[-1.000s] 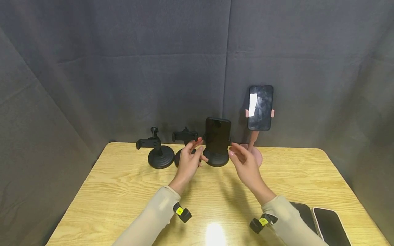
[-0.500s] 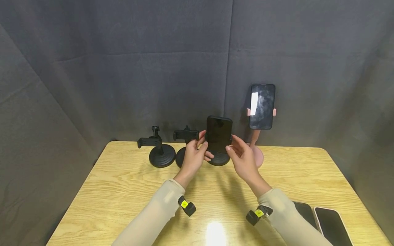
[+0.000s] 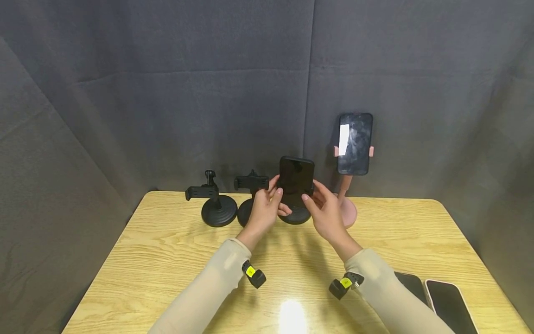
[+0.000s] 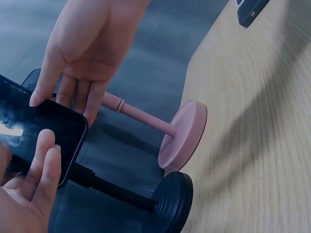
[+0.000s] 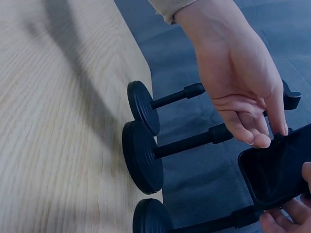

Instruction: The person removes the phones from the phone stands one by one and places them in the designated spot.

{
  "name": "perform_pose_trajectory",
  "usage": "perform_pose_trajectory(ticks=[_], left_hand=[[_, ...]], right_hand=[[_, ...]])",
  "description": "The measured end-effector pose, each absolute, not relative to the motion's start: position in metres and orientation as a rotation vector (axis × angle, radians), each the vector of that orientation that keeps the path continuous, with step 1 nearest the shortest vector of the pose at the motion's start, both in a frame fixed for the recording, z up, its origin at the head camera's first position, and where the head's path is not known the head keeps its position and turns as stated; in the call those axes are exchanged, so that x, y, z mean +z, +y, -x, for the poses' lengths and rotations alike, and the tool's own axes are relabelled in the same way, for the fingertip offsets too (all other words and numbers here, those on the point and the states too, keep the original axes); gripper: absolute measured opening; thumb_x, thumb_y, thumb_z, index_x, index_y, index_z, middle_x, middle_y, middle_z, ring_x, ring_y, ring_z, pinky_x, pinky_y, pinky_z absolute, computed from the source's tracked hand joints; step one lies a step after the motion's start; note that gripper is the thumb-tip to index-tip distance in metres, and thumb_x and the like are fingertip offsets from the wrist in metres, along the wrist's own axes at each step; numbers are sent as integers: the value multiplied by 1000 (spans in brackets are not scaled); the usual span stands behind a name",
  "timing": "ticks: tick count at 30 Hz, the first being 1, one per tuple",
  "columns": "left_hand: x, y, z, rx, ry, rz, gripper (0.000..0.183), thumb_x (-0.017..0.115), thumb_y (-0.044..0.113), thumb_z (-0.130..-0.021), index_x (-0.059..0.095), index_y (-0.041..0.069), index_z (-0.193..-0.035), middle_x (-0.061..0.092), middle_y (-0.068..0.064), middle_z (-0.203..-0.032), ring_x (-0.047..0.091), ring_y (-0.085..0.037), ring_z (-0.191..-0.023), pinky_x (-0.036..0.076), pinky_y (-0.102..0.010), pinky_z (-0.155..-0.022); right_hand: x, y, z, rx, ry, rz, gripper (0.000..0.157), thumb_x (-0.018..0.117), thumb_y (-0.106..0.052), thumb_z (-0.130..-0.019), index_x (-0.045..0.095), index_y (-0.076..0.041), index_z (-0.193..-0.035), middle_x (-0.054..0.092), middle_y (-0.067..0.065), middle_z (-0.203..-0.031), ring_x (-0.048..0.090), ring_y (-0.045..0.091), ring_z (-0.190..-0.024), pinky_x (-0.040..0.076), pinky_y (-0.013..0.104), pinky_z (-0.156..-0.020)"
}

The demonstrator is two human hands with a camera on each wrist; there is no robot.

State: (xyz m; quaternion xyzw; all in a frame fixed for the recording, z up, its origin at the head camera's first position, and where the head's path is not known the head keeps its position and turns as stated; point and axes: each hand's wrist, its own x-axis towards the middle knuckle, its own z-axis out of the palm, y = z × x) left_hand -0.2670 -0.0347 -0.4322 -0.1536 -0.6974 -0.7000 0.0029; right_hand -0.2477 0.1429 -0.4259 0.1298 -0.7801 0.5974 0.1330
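A black smartphone [image 3: 296, 174] stands upright in the clamp of a black phone stand [image 3: 297, 215]. My left hand [image 3: 264, 208] is at the phone's left edge, thumb on its front side and index finger reaching behind; its lower fingers hang loosely curled. At the opposite edge, my right hand [image 3: 327, 213] pinches the phone, thumb on the screen and fingers behind, as the left wrist view shows with the right hand [image 4: 92, 48] above the phone [image 4: 65, 128]. In the right wrist view the left hand's thumb meets the edge of the phone [image 5: 272, 170].
Two more black phone stands, one at far left [image 3: 203, 192] and one beside my left hand [image 3: 251, 183], have bare clamps. A pink stand [image 3: 348, 213] holds another phone [image 3: 355, 144] at right. Two phones lie at the wooden table's [image 3: 167, 260] front right, one pale-edged [image 3: 450, 306]. Grey cloth hangs behind.
Both hands have come up and inward to the middle phone. Their thumbs have moved from beside it onto its side edges. The phone stays in its stand.
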Motion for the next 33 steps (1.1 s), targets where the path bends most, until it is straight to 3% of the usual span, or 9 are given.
perform_pose_trajectory(ticks=[3,7,10,18,24,33], left_hand=[[-431,-34,268,-2185,-2185,459,51,39,15,-111,27,0,-157,64,-32,-123,65,0,-57,58,-16,-62],[-431,-32,269,-2194,-2148,423,48,40,14,-110,33,-3,-154,56,-27,-143,65,0,-57,57,-15,-61],[-431,-31,269,-2192,-2126,418,47,41,12,-110,35,-6,-152,42,-20,-158,64,0,-56,56,-15,-60],[-434,-32,269,-2119,-2147,414,44,45,13,-109,45,-15,-142,45,-21,-156,61,2,-52,53,-12,-58],[-436,-31,268,-2079,-2140,404,44,49,13,-108,45,-7,-147,50,-20,-151,51,0,-42,46,-15,-47],[-437,-31,262,-2054,-2096,390,39,51,12,-106,54,-12,-137,51,-20,-149,44,1,-37,47,-15,-46]], right_hand=[[-426,141,250,1751,-2230,-386,42,58,-2,-101,52,4,-141,66,28,-128,68,22,-112,52,11,-90],[-425,140,251,1758,-2202,-391,37,57,-1,-101,55,8,-137,67,30,-124,66,1,-99,53,10,-85],[-424,141,251,1769,-2187,-391,34,57,0,-101,56,9,-134,68,33,-120,65,-6,-91,54,10,-80],[-423,145,253,1838,-2164,-385,35,58,4,-99,56,12,-132,66,39,-115,65,-8,-87,54,10,-78],[-422,147,252,1812,-2224,-311,40,60,3,-98,53,14,-136,65,37,-119,62,-12,-86,51,7,-78],[-419,151,249,1794,-2245,-373,35,62,1,-98,60,11,-131,69,33,-109,54,2,-71,43,15,-63]])
